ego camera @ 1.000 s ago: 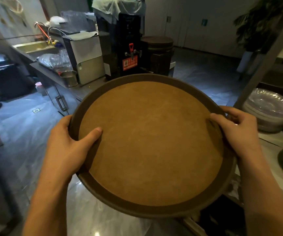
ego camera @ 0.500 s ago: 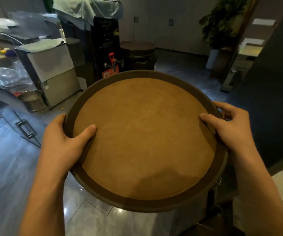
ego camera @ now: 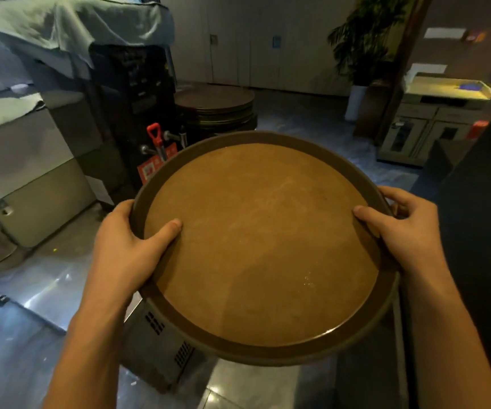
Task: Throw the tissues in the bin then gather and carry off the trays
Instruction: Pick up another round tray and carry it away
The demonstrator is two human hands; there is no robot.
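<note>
I've got the round brown tray with the darker raised rim (ego camera: 262, 246) out in front of me at about waist height, level, over the glossy grey floor (ego camera: 17, 349). My left hand (ego camera: 126, 252) takes the left edge, thumb lying on the flat inner face, the other fingers wrapped under the rim out of sight. My right hand (ego camera: 406, 231) mirrors it on the right edge, thumb on top, fingers (ego camera: 397, 196) curled round the outside of the rim. Both are clenched on the tray; opposite sides, so it stays flat and doesn't swing. Its face is bare, no tissues on it, so I judge the binning is done and this is the carrying-off. Ahead, beyond the tray's far edge, a stack of similar round brown trays (ego camera: 214, 107) sits beside the tall black cabinet draped in a pale cloth (ego camera: 132, 84). That looks the likely drop spot.
</note>
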